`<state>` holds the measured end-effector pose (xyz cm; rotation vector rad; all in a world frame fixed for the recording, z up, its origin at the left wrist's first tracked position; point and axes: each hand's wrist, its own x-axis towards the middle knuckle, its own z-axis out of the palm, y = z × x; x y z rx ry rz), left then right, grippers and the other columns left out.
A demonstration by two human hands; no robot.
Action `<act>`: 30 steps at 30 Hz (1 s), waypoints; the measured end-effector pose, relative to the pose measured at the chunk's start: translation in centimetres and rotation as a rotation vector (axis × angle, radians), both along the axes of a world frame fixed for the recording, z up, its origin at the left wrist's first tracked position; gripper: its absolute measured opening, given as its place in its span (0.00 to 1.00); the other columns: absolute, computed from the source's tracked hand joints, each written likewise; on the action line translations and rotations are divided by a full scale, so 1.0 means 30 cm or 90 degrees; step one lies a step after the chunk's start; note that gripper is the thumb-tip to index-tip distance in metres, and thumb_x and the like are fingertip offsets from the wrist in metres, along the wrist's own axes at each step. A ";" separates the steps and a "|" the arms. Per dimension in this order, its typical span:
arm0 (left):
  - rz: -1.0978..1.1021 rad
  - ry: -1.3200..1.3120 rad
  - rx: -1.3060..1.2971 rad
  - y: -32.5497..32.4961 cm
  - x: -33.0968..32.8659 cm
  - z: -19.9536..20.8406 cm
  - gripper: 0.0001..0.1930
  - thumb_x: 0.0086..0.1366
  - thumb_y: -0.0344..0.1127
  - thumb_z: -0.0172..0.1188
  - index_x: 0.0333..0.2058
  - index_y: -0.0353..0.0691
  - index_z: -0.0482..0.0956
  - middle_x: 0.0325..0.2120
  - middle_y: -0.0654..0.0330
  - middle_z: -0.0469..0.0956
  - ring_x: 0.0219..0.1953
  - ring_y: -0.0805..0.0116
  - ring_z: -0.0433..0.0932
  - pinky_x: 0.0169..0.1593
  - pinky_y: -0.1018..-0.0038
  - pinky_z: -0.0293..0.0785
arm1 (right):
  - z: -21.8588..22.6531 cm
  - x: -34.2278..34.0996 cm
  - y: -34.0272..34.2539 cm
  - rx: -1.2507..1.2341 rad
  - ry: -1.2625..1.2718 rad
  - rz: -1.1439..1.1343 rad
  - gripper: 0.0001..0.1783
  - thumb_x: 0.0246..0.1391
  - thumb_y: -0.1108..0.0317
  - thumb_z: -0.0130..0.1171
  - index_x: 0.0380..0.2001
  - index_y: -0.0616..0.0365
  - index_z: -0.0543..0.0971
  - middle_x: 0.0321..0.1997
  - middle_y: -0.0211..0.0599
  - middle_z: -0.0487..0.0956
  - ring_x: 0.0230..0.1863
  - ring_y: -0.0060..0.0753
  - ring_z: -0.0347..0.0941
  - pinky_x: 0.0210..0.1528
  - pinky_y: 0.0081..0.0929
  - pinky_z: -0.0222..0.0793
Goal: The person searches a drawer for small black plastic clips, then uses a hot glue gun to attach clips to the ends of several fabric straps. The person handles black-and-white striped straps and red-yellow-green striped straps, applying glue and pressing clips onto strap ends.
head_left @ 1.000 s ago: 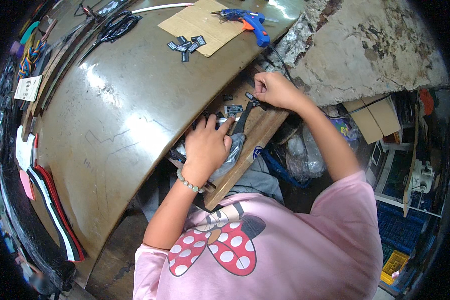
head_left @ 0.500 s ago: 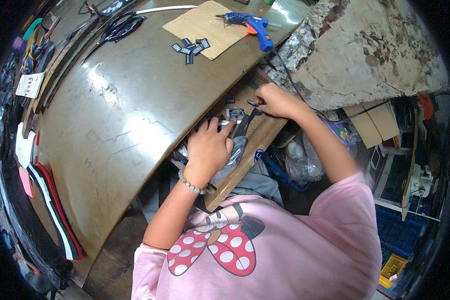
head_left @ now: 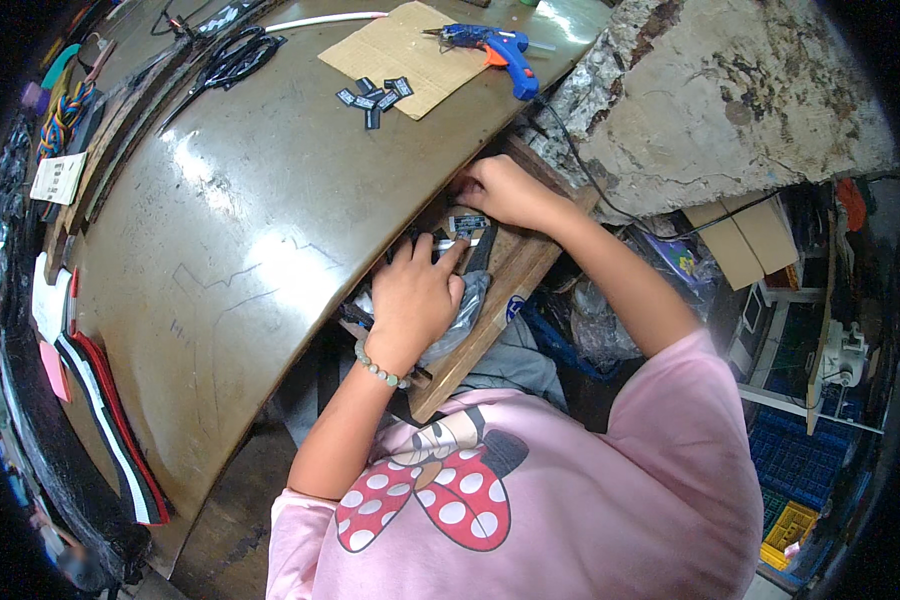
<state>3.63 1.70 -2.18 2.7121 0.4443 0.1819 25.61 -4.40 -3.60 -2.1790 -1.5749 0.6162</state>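
Observation:
A wooden drawer [head_left: 490,347] stands pulled out from under the table edge. Over its contents lies my left hand [head_left: 417,292], fingers spread, the index fingertip beside a white strip and a small black label [head_left: 467,223] with pale print. My right hand [head_left: 503,192] reaches to the drawer's far end with its fingers curled together. Their tips are in shadow by the table edge, so what they hold, if anything, is hidden. A black strap [head_left: 479,252] lies between the hands, and a clear plastic bag [head_left: 465,318] sits under my left thumb side.
On the metal-topped table [head_left: 260,180] are a blue glue gun [head_left: 510,55], a cardboard piece [head_left: 395,50], several black labels [head_left: 373,98] and black scissors [head_left: 225,68]. A cord runs down past the rough stone slab [head_left: 710,110]. Plastic bags [head_left: 610,325] lie right of the drawer.
My right hand has moved left and farther into the drawer, toward the table edge. The dark piece it pinched no longer shows at its fingertips. My left hand has stayed put.

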 end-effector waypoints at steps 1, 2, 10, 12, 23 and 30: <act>-0.001 0.004 -0.003 0.000 -0.001 0.000 0.21 0.61 0.40 0.51 0.54 0.55 0.78 0.44 0.51 0.75 0.45 0.53 0.76 0.43 0.58 0.78 | -0.010 -0.005 0.006 -0.001 -0.003 0.007 0.13 0.45 0.73 0.63 0.36 0.67 0.80 0.37 0.58 0.80 0.42 0.59 0.77 0.46 0.45 0.73; -0.002 0.001 -0.005 0.001 -0.001 0.000 0.21 0.61 0.40 0.51 0.54 0.55 0.78 0.44 0.51 0.75 0.45 0.53 0.77 0.43 0.58 0.78 | -0.020 -0.011 0.010 0.014 -0.005 0.025 0.13 0.45 0.73 0.63 0.36 0.67 0.80 0.37 0.57 0.80 0.42 0.59 0.77 0.47 0.46 0.73; -0.001 -0.001 0.014 0.000 0.000 0.000 0.21 0.60 0.42 0.54 0.52 0.52 0.79 0.46 0.54 0.75 0.48 0.56 0.75 0.44 0.60 0.77 | -0.043 -0.015 -0.002 0.036 -0.053 0.040 0.13 0.48 0.72 0.64 0.37 0.69 0.80 0.33 0.54 0.81 0.38 0.55 0.79 0.45 0.43 0.75; 0.001 0.000 0.010 0.001 -0.002 0.000 0.21 0.59 0.41 0.54 0.52 0.51 0.79 0.45 0.54 0.75 0.47 0.56 0.75 0.43 0.60 0.77 | -0.024 -0.004 -0.012 0.066 0.140 -0.017 0.12 0.49 0.71 0.64 0.33 0.71 0.79 0.32 0.58 0.81 0.37 0.56 0.80 0.41 0.43 0.76; 0.003 0.009 -0.008 0.001 -0.001 0.003 0.22 0.60 0.41 0.54 0.53 0.48 0.77 0.45 0.55 0.75 0.47 0.56 0.75 0.43 0.59 0.77 | 0.139 -0.050 -0.117 0.052 0.409 -0.164 0.09 0.61 0.70 0.55 0.39 0.67 0.77 0.31 0.41 0.81 0.31 0.28 0.80 0.34 0.26 0.77; -0.008 0.050 0.010 0.005 0.002 0.000 0.23 0.62 0.42 0.50 0.57 0.51 0.74 0.50 0.48 0.74 0.48 0.48 0.75 0.48 0.55 0.76 | 0.338 0.001 0.002 0.442 0.300 -0.083 0.12 0.62 0.64 0.59 0.37 0.65 0.78 0.21 0.29 0.76 0.23 0.18 0.72 0.27 0.21 0.68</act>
